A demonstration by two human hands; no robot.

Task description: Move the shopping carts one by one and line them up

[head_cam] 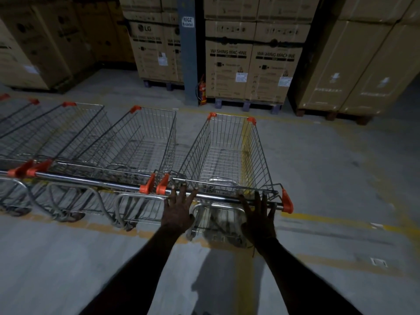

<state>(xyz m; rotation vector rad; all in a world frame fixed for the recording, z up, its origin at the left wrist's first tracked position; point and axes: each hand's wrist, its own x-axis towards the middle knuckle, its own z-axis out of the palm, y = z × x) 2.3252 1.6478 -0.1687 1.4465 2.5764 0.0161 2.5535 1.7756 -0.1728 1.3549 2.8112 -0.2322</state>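
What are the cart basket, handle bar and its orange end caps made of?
Cart basket: welded steel wire, dull plated look, going by the thin grid. Handle bar: polished metal tube, likely chromed; it shows bright reflections. Orange end caps: probably moulded plastic, matte, uniformly coloured.

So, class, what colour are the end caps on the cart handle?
Orange end caps, seen best in the head view.

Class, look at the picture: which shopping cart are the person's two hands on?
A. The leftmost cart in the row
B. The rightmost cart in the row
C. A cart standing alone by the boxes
B: the left hand and right hand rest with straight fingers on the handle bar of the rightmost shopping cart.
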